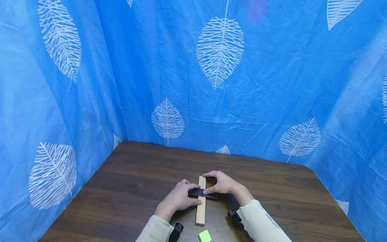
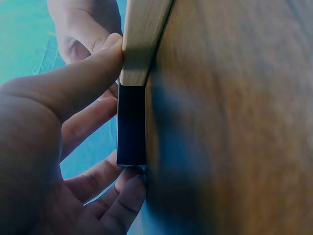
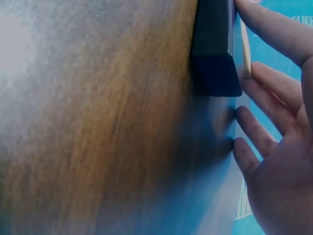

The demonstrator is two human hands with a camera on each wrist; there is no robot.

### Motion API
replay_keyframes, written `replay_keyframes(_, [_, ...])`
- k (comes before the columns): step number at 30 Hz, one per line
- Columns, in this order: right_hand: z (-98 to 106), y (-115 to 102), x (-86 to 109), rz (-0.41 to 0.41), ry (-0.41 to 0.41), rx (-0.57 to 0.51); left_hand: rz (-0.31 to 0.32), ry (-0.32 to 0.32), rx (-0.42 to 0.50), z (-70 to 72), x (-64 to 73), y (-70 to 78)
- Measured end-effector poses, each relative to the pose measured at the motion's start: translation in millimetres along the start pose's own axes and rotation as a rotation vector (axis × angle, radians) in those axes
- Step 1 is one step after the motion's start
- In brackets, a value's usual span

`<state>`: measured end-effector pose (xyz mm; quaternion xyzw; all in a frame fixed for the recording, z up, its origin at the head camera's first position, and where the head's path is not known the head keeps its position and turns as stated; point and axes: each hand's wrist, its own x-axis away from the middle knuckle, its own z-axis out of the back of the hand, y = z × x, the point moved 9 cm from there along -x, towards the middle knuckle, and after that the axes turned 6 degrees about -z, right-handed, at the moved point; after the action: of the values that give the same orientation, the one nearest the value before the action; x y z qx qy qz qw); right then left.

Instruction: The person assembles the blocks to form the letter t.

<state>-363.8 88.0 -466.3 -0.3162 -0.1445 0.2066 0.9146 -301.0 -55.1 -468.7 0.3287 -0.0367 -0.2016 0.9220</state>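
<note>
Green block (image 1: pixel 205 236): head view only. Left fingers (image 1: pixel 193 202), right fingers (image 1: pixel 210 173) apart, touching crossed bars (image 1: pixel 201 213).

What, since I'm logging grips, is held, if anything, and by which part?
A firm grip can't be told. The left hand touches the light strip beside the dark bar; the right hand touches the strip's far end and the bar's top.

the left grip (image 1: pixel 178 197) and right grip (image 1: pixel 224 183) hem in the cross of pale and dark blocks (image 1: pixel 200 193); passage is free over the tabletop (image 1: pixel 157 164) beyond it, while a green block (image 1: pixel 205 236) obstructs the near side.
</note>
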Motion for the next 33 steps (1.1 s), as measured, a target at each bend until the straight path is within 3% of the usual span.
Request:
replay_keyframes(20, [1,6,3.2,-0.02,0.036,0.0,0.016,-0.011,0.033,1.2,1.9,0.4])
replay_keyframes(33, [18,10,34.6,-0.007,0.098,-0.048,0.019,-0.021,0.035,1.4,1.0,0.3])
